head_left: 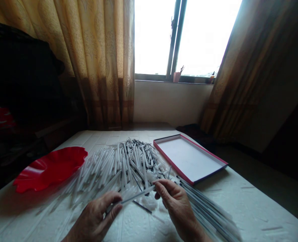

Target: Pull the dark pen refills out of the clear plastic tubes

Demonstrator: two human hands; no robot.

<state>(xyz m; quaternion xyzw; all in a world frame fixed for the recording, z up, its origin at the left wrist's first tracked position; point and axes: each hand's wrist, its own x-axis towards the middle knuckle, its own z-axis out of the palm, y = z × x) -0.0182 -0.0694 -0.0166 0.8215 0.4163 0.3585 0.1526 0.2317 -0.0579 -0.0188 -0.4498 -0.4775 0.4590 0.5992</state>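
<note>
A thin translucent tube (139, 194) stretches between my two hands, tilted up toward the right. My left hand (98, 213) pinches its lower end between thumb and fingers. Its other end is gripped by my right hand (173, 201), fingertips pressed together. Whether something dark sits inside the tube is too blurred to tell. Just beyond my hands spreads a big pile of clear tubes (106, 164), with short dark sticks (139, 144) mixed in at its far side. Beside my right hand lies a bundle of long dark rods (207, 205) in clear sleeves.
A red wavy-edged dish (50, 166) stands on the left of the white table (260, 201). A shallow white tray with red sides (190, 158) lies at the right rear. Curtains (101, 60) and a window (201, 37) are behind, with a small cup (176, 77) on the sill.
</note>
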